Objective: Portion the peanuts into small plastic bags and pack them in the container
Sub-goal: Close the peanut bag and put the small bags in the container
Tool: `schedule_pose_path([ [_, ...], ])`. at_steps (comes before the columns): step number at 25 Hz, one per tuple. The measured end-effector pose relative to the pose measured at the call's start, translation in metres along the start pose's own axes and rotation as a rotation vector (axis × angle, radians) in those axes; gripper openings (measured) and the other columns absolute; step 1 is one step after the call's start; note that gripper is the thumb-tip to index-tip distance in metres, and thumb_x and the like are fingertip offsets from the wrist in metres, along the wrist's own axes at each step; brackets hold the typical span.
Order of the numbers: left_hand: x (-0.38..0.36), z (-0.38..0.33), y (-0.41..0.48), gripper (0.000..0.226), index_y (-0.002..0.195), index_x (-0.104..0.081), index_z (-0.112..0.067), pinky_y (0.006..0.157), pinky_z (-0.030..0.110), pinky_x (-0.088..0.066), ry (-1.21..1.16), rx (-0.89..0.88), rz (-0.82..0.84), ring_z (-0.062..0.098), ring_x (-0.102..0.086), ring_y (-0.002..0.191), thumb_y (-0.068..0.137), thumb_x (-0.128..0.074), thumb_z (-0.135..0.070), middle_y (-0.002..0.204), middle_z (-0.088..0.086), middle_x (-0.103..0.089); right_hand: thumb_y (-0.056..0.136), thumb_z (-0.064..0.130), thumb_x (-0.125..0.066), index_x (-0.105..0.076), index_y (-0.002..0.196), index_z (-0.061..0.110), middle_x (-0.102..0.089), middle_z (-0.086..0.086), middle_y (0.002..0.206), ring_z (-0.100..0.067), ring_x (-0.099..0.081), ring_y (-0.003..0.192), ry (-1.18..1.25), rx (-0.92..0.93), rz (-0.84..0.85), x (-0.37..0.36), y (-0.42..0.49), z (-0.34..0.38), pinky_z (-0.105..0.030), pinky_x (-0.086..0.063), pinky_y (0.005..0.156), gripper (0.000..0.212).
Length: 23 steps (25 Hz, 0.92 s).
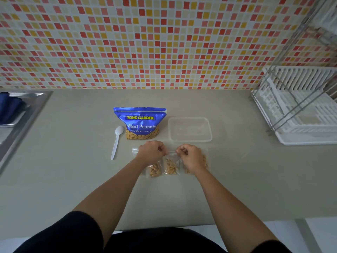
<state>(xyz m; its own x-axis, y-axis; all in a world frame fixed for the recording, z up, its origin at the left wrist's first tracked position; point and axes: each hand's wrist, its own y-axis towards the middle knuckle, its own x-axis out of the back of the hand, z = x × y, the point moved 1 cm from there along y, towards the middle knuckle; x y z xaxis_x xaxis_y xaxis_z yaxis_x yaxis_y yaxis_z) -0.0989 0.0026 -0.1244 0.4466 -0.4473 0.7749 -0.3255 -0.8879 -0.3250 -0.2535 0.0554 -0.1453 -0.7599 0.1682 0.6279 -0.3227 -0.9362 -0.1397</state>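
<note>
Peanuts [171, 168] sit in three small bags [155, 171] on the counter [73, 143]; the left hand [151, 152] and right hand [191, 156] pinch the middle bag [173, 160] at its top, covering parts of the outer two. Beyond lie a white spoon [116, 141], a blue pouch [140, 123] reading "TONG GARDEN", "Peanuts", and an empty clear container [189, 129]

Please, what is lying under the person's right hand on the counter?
A small clear bag with peanuts lies under the right hand. Only its right edge and some peanuts show; the hand and wrist cover the rest, so its seal cannot be seen.
</note>
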Motion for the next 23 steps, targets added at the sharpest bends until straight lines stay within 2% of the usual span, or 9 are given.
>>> schedule_pose_path([
  [4,0.002,0.006,-0.002,0.007,0.076,-0.065,-0.027,0.088,0.037,-0.047,0.001,0.015,-0.015,0.019,-0.061,0.093,0.08,-0.063,-0.033,0.087,-0.006,-0.066,0.081,0.013,-0.067,-0.071,0.084,0.006,-0.072,-0.014,0.084,-0.013,-0.056,0.069,0.013,-0.01,-0.012,-0.001,0.001,-0.004,-0.018,-0.034,0.061,0.009],
  [8,0.003,0.009,-0.004,0.009,0.078,-0.067,-0.025,0.078,0.029,-0.043,0.01,0.028,-0.039,0.017,-0.061,0.091,0.08,-0.062,-0.032,0.085,-0.007,-0.067,0.083,0.018,-0.066,-0.072,0.088,0.008,-0.073,-0.011,0.087,-0.019,-0.065,0.077,0.007,0.009,0.008,0.001,-0.001,-0.005,-0.024,-0.047,0.071,0.013],
  [11,0.005,0.01,-0.005,0.01,0.078,-0.069,-0.024,0.082,0.031,-0.046,0.049,0.076,-0.049,0.018,-0.061,0.091,0.077,-0.061,-0.03,0.089,-0.006,-0.069,0.087,0.021,-0.058,-0.071,0.098,0.013,-0.074,-0.008,0.095,-0.022,-0.067,0.087,-0.109,0.077,0.041,0.009,-0.001,-0.009,-0.028,-0.05,0.079,0.019],
  [13,0.005,0.013,-0.004,0.013,0.08,-0.07,-0.023,0.085,0.033,-0.045,0.123,0.097,-0.064,0.02,-0.061,0.092,0.077,-0.059,-0.028,0.091,-0.004,-0.069,0.086,0.013,-0.054,-0.07,0.104,0.014,-0.072,-0.01,0.102,-0.024,-0.067,0.091,-0.173,0.106,0.022,0.019,0.004,-0.017,-0.029,-0.049,0.083,0.024],
  [15,0.005,0.016,-0.003,0.016,0.089,-0.069,-0.024,0.087,0.034,-0.04,0.24,0.087,-0.078,0.022,-0.061,0.096,0.079,-0.058,-0.029,0.099,-0.003,-0.069,0.084,0.006,-0.052,-0.068,0.108,0.013,-0.069,-0.011,0.11,-0.028,-0.064,0.097,-0.267,0.12,0.043,0.026,0.01,-0.026,-0.03,-0.047,0.087,0.03],
  [19,0.002,0.013,-0.003,0.031,0.111,-0.063,-0.022,0.093,0.036,-0.035,0.376,0.002,-0.13,0.024,-0.056,0.109,0.086,-0.057,-0.038,0.117,0.0,-0.06,0.086,0.006,-0.048,-0.065,0.113,0.013,-0.065,-0.012,0.113,-0.032,-0.058,0.105,-0.496,0.223,0.155,0.024,0.018,-0.033,-0.033,-0.045,0.088,0.033],
  [21,-0.001,0.006,-0.005,0.031,0.114,-0.063,-0.018,0.092,0.035,-0.037,0.335,-0.05,-0.186,0.025,-0.056,0.11,0.088,-0.056,-0.032,0.118,0.003,-0.06,0.087,0.004,-0.044,-0.059,0.12,0.017,-0.063,-0.008,0.117,-0.03,-0.054,0.109,-0.572,0.258,0.167,0.019,0.017,-0.033,-0.034,-0.045,0.086,0.039],
  [23,-0.006,-0.002,-0.006,0.029,0.113,-0.064,-0.012,0.091,0.034,-0.04,0.189,-0.083,-0.19,0.028,-0.057,0.107,0.087,-0.056,-0.022,0.116,0.008,-0.061,0.087,0.004,-0.045,-0.052,0.127,0.018,-0.061,-0.005,0.122,-0.028,-0.047,0.116,-0.608,0.269,0.153,0.019,0.017,-0.032,-0.034,-0.044,0.087,0.043],
])
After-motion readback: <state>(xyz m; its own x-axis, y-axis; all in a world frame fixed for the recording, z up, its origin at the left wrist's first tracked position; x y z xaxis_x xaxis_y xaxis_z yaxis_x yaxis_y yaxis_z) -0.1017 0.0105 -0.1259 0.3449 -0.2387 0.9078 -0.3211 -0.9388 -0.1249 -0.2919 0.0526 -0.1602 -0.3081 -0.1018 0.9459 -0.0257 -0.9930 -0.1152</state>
